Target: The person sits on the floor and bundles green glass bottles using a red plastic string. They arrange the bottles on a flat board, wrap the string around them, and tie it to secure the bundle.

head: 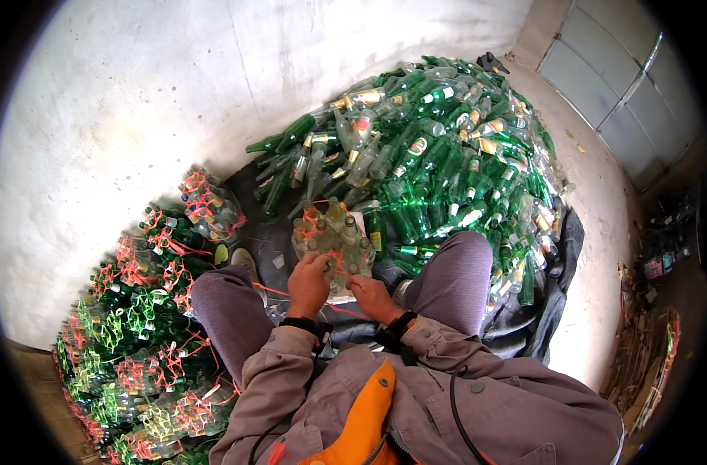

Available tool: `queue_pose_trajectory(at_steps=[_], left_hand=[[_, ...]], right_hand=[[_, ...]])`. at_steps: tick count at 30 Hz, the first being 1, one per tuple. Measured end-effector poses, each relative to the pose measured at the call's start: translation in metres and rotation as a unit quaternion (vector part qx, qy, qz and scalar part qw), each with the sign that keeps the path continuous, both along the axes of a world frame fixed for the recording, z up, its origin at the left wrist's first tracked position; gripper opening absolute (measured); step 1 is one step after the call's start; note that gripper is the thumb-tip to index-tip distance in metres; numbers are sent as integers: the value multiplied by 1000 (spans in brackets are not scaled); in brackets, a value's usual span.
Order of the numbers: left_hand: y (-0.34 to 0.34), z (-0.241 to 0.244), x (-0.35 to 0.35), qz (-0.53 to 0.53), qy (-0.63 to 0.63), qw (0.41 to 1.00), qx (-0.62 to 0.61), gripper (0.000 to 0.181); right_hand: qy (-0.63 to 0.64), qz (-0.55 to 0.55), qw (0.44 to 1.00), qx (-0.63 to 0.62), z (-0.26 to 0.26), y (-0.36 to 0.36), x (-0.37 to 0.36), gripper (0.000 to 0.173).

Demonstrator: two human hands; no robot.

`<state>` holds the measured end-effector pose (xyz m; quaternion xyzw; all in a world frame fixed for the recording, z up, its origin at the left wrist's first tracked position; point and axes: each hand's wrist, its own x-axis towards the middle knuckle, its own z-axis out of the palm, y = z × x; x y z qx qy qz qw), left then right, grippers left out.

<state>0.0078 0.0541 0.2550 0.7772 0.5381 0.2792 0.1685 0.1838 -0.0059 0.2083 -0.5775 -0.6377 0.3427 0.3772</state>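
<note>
A cluster of clear glass bottles [349, 232] stands upright between my knees, with red plastic twine [337, 261] wound around the necks. My left hand [308, 286] is at the near left side of the cluster, its fingers closed on the twine. At the near right side, my right hand [374, 297] pinches the twine too. A loose length of it trails below and to the left of my hands. Just right of the cluster stands a green glass bottle [377, 232] with a label. My fingers hide part of the nearest bottles.
A large heap of loose green and clear bottles [441, 157] lies ahead and to the right on dark cloth [554, 285]. Bottle bundles tied with red and green twine [150, 314] crowd my left side, beside a pale wall [127, 104]. Flattened cardboard [638, 372] lies far right.
</note>
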Motion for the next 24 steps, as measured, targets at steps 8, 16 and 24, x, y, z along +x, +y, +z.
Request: queue_pose_trajectory(at_steps=[8, 16, 24], left_hand=[[-1, -3, -1, 6, 6, 1000, 13, 26], [-2, 3, 6, -3, 35, 992, 118, 25], [2, -11, 15, -82, 10, 990, 118, 20]], right_hand=[[-27, 15, 999, 10, -3, -3, 2, 18], [-25, 3, 999, -36, 7, -1, 6, 20], [14, -10, 999, -28, 17, 2, 6, 23]])
